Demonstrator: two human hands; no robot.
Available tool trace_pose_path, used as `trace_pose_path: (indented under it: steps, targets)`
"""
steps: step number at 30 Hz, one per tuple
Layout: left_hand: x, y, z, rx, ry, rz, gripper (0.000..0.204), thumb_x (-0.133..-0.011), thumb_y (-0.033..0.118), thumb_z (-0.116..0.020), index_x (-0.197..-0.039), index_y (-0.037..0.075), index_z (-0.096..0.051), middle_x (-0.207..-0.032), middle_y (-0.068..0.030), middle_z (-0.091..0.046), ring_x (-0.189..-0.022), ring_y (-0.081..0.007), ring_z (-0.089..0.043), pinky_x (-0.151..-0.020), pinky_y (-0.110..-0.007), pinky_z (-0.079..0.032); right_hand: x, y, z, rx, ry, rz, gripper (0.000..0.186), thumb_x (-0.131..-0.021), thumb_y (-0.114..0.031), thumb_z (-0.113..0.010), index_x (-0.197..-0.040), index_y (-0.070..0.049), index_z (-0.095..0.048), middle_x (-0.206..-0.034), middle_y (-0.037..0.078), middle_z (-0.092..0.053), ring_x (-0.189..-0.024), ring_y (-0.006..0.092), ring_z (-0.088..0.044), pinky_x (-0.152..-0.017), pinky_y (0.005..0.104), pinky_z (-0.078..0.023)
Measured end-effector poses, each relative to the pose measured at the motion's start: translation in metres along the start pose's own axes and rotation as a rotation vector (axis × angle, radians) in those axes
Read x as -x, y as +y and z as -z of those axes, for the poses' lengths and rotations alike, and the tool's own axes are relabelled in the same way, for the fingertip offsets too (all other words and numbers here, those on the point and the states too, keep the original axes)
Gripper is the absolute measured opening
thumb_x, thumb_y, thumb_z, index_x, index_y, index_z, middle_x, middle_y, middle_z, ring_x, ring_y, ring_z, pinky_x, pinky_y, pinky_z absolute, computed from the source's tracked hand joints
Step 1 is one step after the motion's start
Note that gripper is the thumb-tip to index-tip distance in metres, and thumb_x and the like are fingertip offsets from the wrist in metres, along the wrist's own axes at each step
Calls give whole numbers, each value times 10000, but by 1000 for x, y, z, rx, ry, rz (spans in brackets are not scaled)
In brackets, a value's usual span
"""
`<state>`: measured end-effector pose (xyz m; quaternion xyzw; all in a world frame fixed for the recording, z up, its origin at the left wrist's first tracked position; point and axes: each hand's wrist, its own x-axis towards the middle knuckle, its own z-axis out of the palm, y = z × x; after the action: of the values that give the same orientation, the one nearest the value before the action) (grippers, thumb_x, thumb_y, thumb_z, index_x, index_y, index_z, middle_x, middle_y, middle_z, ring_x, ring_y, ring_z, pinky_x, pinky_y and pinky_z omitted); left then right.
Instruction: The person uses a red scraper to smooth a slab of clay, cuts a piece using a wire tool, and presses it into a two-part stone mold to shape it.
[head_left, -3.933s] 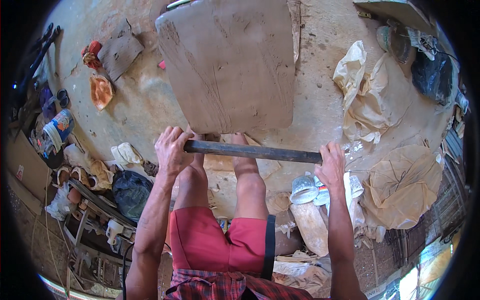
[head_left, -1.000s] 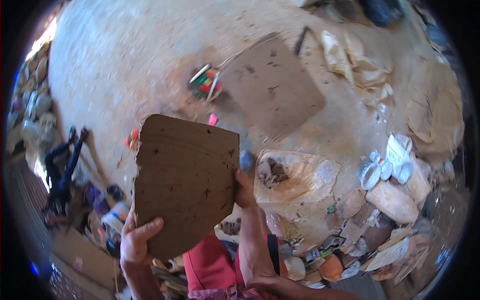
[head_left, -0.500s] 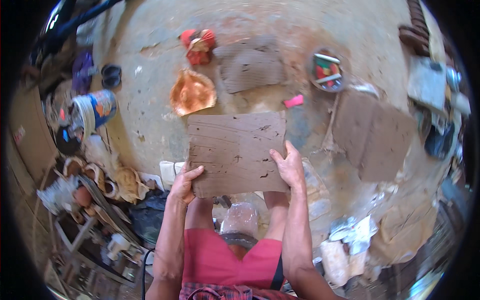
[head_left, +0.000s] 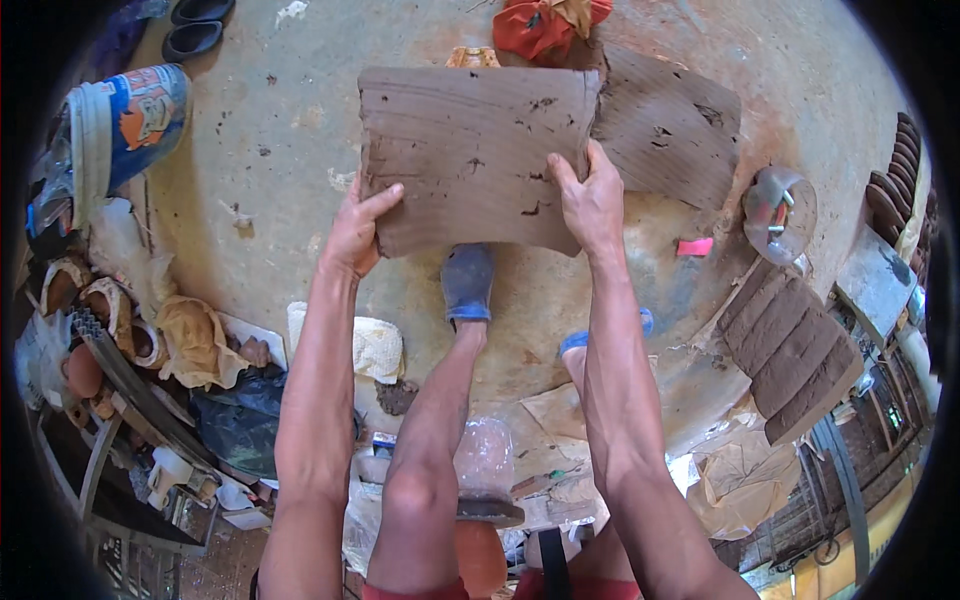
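Note:
My left hand [head_left: 362, 225] and my right hand [head_left: 590, 205] grip the side edges of a flat brown, clay-like slab [head_left: 470, 140], thumbs on its top face. The slab is pitted and faintly lined. Behind it to the right lies a similar ridged sheet [head_left: 668, 125] on the floor. Past its far edge are a red cloth bundle [head_left: 540, 25] and a mostly hidden orange-brown piece [head_left: 470, 57]. Beneath the slab my foot wears a blue clog [head_left: 466, 283].
A blue-and-white bucket [head_left: 145, 120] and black sandals [head_left: 190, 40] lie left. A bowl of tools [head_left: 780, 210], a pink scrap [head_left: 694, 246] and a grooved brown slab [head_left: 790, 350] are right. Clutter, including a black bag [head_left: 230, 420], lines the near sides.
The dark bar I gripped 3.9 seconds ago is out of my hands. I hold the slab instead; since half a second ago it has moved forward, toward the ridged sheet, as my view shifted.

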<state>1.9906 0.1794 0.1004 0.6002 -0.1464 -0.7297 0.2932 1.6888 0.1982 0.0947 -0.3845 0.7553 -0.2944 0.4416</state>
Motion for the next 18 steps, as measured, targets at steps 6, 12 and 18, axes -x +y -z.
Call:
trace_pose_path:
  steps: [6, 12, 18]
  targets:
    - [-62, -26, 18, 28, -8, 11, 616, -960, 86, -744, -1517, 74, -483, -1363, -132, -670, -1206, -270, -690, -992, -466, -614, -43, 36, -26, -27, -7, 53, 352, -981, -177, -738, -1268, 18, -679, -1163, 200, -784, -1067, 272, -749, -953, 394, -546]
    - [-91, -56, 35, 97, 5, -29, 647, -949, 87, -759, -1525, 55, -465, -1379, -146, -656, -1217, -281, -686, -1019, -465, -598, -61, 85, -39, -62, 36, 99, 365, -990, -189, -739, -1281, 21, -670, -1206, 193, -774, -1093, 259, -732, -987, 389, -532]
    - [-99, -61, 56, -164, 37, -100, 767, -916, 224, -838, -1548, 13, -458, -1407, -158, -650, -1187, -255, -694, -941, -406, -602, -63, 81, -41, 131, 35, 30, 427, -978, -235, -745, -1285, 46, -650, -1227, 253, -743, -1134, 370, -716, -994, 441, -534]
